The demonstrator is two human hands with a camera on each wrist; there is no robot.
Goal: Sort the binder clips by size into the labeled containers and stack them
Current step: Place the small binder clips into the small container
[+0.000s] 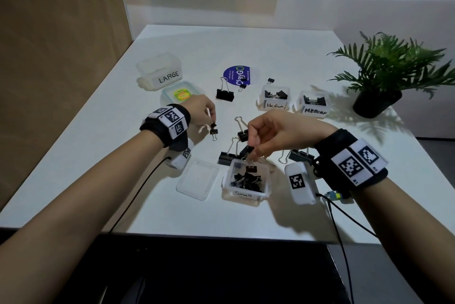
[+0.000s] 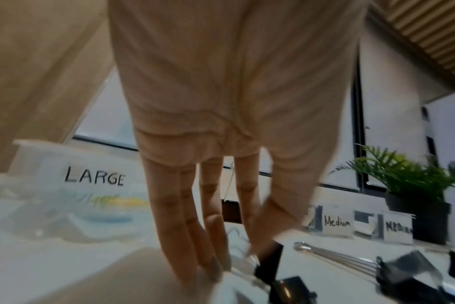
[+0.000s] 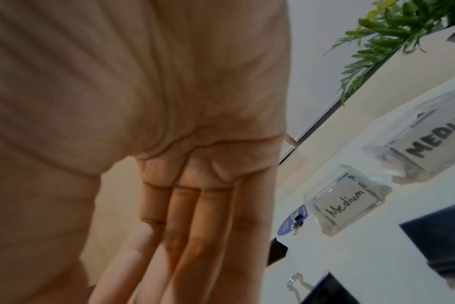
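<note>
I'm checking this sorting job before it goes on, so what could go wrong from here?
1. The right hand pinches a small clip above the far edge of the Small box; dropped there, it may land among the large clips just behind.
2. The left hand holds its clip by the fingertips only, over bare table; it could slip.
3. The Small box looks fairly full, so its lid may not seat for stacking.
</note>
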